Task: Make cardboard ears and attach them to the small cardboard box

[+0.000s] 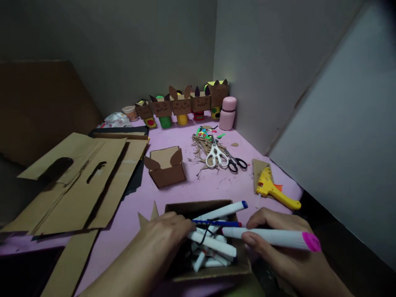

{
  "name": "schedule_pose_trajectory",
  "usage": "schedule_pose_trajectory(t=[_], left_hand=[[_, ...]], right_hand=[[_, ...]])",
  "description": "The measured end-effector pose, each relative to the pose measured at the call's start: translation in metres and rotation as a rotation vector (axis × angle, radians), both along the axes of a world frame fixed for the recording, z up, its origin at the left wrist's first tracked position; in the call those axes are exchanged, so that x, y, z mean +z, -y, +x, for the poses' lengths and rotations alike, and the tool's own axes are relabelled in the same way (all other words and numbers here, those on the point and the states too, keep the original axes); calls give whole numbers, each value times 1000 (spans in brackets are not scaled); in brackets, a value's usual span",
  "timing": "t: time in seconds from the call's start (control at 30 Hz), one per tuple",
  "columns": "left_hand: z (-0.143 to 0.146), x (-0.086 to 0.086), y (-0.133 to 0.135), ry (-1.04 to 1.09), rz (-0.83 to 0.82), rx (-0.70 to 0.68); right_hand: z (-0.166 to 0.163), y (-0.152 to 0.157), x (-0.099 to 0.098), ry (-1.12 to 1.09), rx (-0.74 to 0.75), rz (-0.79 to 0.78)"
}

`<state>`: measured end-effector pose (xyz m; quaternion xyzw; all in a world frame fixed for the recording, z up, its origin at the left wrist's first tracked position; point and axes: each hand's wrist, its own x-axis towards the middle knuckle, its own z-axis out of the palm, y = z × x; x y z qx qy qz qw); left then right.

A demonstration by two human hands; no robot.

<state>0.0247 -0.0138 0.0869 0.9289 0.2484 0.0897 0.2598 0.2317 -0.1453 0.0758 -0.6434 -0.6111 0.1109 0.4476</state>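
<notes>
My right hand (281, 247) pinches a white marker (272, 237) with a pink end, held almost level over the right side of a cardboard box (244, 266). In that box lie several white markers (216, 244), a blue pen (221, 223) and a thin black cord or strap. My left hand (168, 233) reaches over the box's left side with its fingers curled in among the markers. Its fingertips are hidden, so what they grip cannot be made out. Just beyond it, pointed cardboard pieces (148, 215) stick up.
A small eared cardboard box (168, 173) stands ahead. White scissors (216, 156) and black-handled scissors (236, 163) lie by paper scraps. A yellow glue gun (274, 189) is at right, cardboard sheets (77, 185) at left. Several animal-faced boxes (181, 107) and a pink flask (228, 113) stand behind.
</notes>
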Motion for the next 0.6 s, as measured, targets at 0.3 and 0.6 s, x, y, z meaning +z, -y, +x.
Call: schedule_pose_trajectory(t=[0.3, 0.6], left_hand=[[-1, 9, 11, 60, -118, 37], [-6, 7, 19, 51, -314, 180]], right_hand=[[3, 6, -4, -101, 81, -19], [1, 8, -21, 51, -151, 64]])
